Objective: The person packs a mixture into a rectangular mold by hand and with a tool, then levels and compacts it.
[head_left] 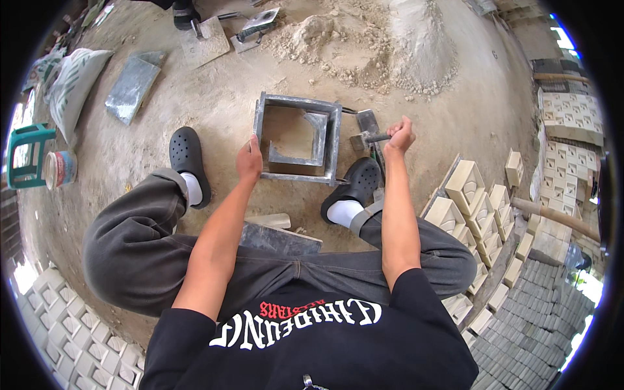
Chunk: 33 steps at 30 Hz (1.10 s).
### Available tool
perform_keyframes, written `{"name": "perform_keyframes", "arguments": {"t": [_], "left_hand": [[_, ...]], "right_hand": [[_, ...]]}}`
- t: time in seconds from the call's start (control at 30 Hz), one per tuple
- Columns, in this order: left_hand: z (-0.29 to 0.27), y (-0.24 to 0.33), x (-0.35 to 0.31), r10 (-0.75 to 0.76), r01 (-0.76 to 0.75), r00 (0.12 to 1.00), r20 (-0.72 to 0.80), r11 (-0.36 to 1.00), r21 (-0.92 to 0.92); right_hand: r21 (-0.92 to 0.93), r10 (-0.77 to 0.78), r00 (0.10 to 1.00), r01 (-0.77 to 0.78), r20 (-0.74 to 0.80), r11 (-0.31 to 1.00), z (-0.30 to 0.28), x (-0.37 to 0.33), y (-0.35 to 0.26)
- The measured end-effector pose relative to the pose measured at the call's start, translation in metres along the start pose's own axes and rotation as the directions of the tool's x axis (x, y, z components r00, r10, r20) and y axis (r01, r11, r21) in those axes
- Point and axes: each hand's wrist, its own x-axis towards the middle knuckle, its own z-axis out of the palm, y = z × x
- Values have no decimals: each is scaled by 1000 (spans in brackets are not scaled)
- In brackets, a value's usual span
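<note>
A square grey metal mould frame [338,123] stands on the ground between my feet, with an L-shaped metal piece [318,140] inside it. My left hand [250,160] is closed on the frame's left wall, its fingers partly hidden. To the right of the frame, my right hand [400,135] grips the dark handle of a hammer [359,142]. The hammer's head is close to the frame's right side, apart from the wall. Just beyond the hammer lies a dark rectangular block [367,121].
Heaps of sandy powder [422,52] lie ahead. Trowels [257,25] and flat plates [134,84] rest farther left, near a white sack [75,91], a green stool [29,153] and a tub [60,169]. Pale moulded blocks [478,208] stand in rows at right.
</note>
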Motion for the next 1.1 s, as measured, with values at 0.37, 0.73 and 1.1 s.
{"name": "perform_keyframes", "arguments": {"t": [0.37,0.73,1.1], "left_hand": [[-6,9,-2,-57,54,997,46,997,59],[-1,6,-1,28,-28,1000,-5,1000,-9],[-2,3,-1,79,-80,997,-27,996,-44]], "right_hand": [[34,42,998,-43,49,998,49,41,-12],[-105,74,994,-65,81,992,58,37,-9],[73,170,885,-222,433,972,3,36,6]]}}
